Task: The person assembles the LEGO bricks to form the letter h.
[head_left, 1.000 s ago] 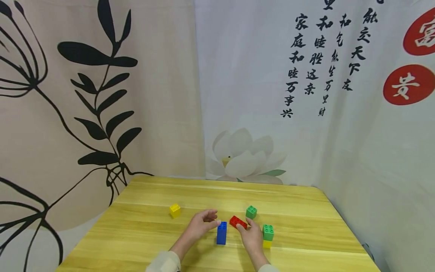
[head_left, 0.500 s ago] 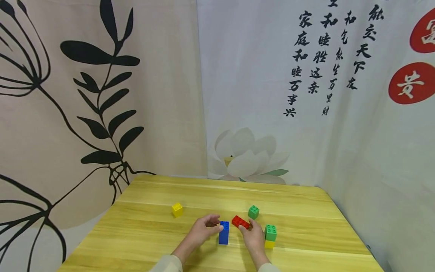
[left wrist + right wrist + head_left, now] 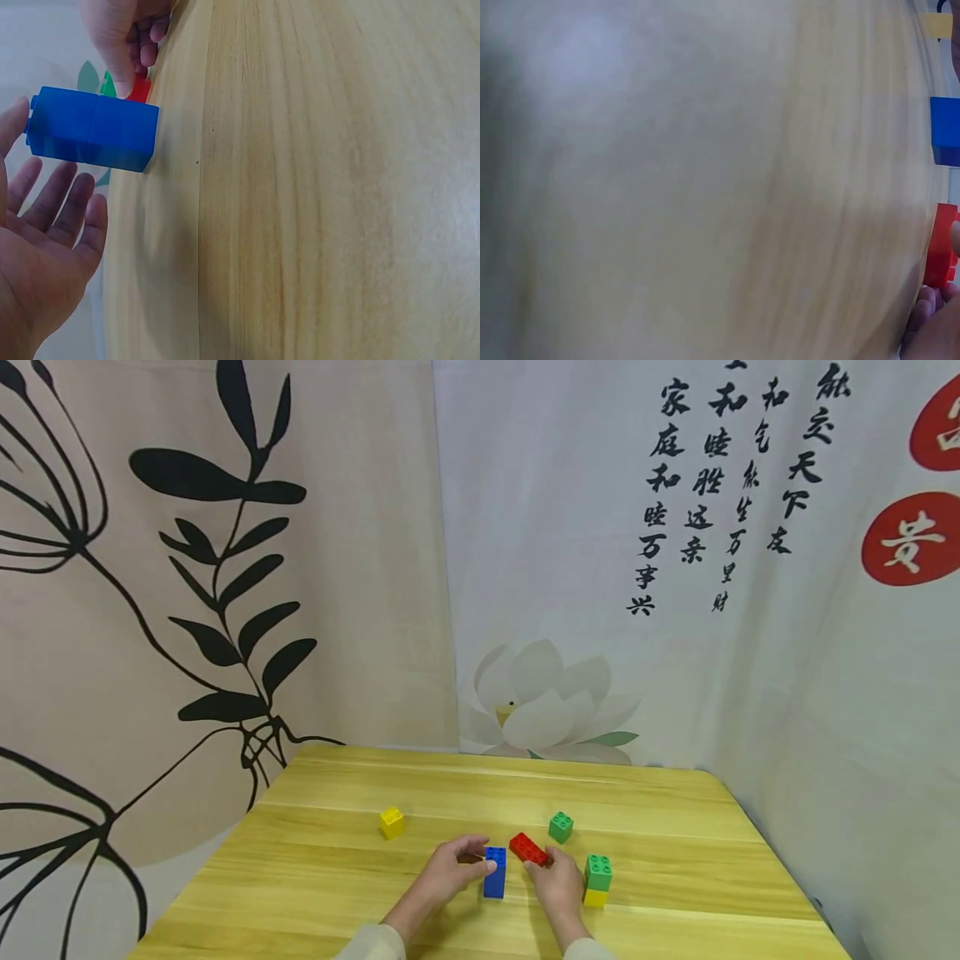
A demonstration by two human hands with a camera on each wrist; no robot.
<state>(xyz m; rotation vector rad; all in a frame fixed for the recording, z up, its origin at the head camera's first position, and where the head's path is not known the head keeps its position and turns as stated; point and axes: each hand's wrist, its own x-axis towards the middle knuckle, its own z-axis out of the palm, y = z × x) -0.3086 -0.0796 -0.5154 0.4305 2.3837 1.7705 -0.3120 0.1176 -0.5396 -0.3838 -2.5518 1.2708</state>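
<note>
In the head view, two stacked blue bricks (image 3: pixel 494 877) stand upright on the wooden table. My left hand (image 3: pixel 448 870) is beside them, its thumb overlapping the upper front of the stack. The left wrist view has the left thumb close to the studs of the blue bricks (image 3: pixel 94 127), with the fingers (image 3: pixel 56 195) loosely spread and apart from the sides. My right hand (image 3: pixel 558 885) pinches a red brick (image 3: pixel 527 848) by its near end, just right of the blue stack. The right wrist view catches only part of that red brick (image 3: pixel 939 244) and hand.
A green brick (image 3: pixel 560 827) lies behind the right hand. To the right of that hand stands a stack with a green brick (image 3: pixel 598 870) on a yellow one (image 3: pixel 595 898). One yellow brick (image 3: pixel 392 822) sits farther left on the table (image 3: pixel 315 877). A printed curtain hangs behind.
The camera view has shifted slightly. My left thumb has moved a little lower over the front of the blue stack. The red brick has turned slightly in my right fingers.
</note>
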